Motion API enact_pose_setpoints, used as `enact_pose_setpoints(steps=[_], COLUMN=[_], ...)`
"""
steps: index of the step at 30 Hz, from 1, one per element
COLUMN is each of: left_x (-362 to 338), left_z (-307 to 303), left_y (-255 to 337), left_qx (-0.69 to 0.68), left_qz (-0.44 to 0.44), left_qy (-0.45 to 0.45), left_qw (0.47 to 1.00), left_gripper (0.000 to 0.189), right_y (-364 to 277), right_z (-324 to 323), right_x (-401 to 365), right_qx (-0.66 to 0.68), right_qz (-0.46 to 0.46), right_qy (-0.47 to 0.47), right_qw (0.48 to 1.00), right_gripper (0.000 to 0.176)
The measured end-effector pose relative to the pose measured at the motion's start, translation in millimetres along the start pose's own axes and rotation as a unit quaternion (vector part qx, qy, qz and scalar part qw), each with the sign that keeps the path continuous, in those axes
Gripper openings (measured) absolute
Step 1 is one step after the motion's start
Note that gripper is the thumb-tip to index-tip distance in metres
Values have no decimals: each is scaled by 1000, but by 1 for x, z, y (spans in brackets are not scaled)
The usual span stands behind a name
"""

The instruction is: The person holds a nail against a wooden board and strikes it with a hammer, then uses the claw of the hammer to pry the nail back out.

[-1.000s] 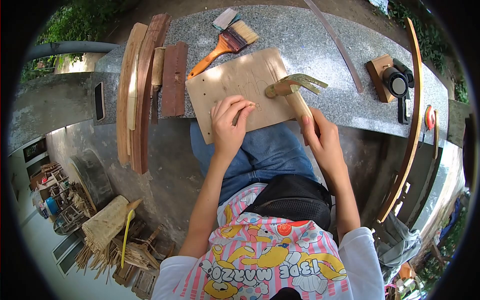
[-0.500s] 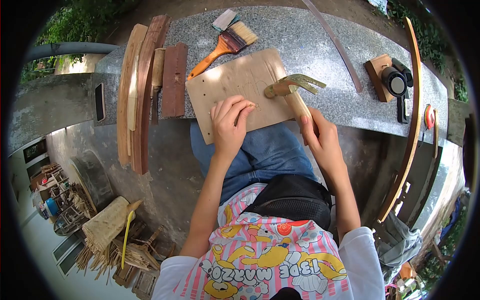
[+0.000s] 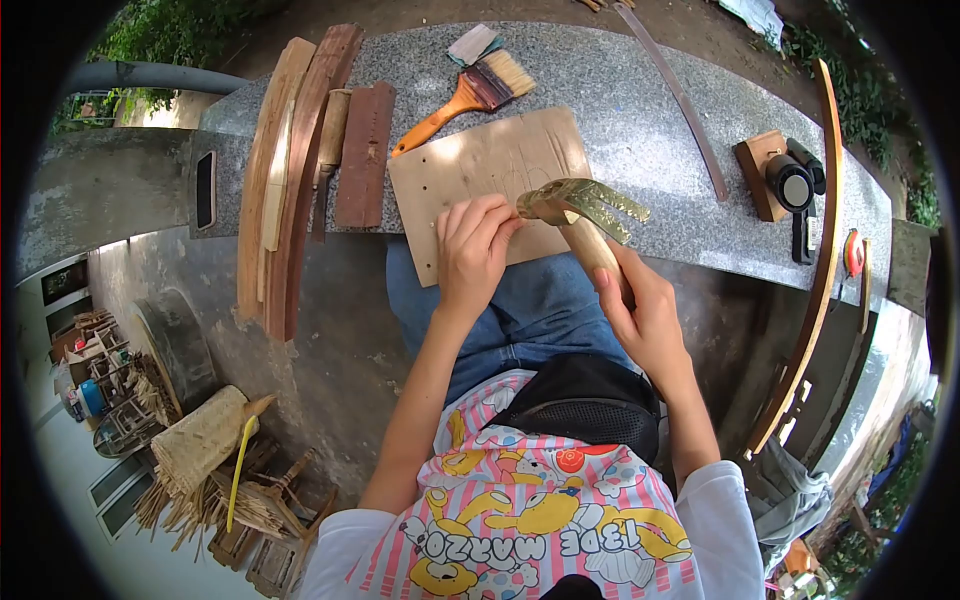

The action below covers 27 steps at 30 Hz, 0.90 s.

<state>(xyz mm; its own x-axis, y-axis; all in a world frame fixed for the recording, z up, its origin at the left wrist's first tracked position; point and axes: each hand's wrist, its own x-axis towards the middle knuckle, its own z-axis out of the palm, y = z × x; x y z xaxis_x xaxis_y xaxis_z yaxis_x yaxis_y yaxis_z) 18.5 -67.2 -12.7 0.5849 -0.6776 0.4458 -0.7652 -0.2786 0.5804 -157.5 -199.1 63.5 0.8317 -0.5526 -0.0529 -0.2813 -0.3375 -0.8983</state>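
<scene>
Because the wooden board [image 3: 490,180] is the largest thing under the hands, I take it first. It lies flat on the granite tabletop [image 3: 650,110], directly beneath the left hand [image 3: 472,255], and its near edge juts past the stone towards the lap. It is pale and plain, with a few small holes down the side away from the right hand and faint scratched lines across its middle. I judge it stiff and fairly light, and apt to skate on the polished stone unless pressed down. The long edges look like the best place to take hold of it.

The hammer [image 3: 578,205] comes next, and the right hand [image 3: 640,320] is clenched around the lower part of its pale wooden handle. Its brass-coloured claw head sits just beside the left hand's fingertips, over the board. I cannot tell whether the face touches the wood. I expect it to be top-heavy, with the weight pulling towards the head. A hold far down the handle gives swing, and one closer to the head gives control. The smooth handle could twist in a loose palm.

The left hand rests on the board, fingers [image 3: 490,222] curled and pinched together at the tips. Whatever they pinch is too small for me to make out.
</scene>
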Motion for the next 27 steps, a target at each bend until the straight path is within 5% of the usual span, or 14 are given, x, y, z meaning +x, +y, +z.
enact_pose_setpoints(steps=[27], left_x=[-1], left_z=[0], left_y=[-2], left_qx=[-23], left_qz=[-2], left_qy=[1], left_qw=[1000], left_gripper=[16], right_y=[-5], right_z=[8], right_x=[-5], right_qx=[-87], right_qz=[-45], right_qy=[4], right_qw=[995], right_gripper=[28])
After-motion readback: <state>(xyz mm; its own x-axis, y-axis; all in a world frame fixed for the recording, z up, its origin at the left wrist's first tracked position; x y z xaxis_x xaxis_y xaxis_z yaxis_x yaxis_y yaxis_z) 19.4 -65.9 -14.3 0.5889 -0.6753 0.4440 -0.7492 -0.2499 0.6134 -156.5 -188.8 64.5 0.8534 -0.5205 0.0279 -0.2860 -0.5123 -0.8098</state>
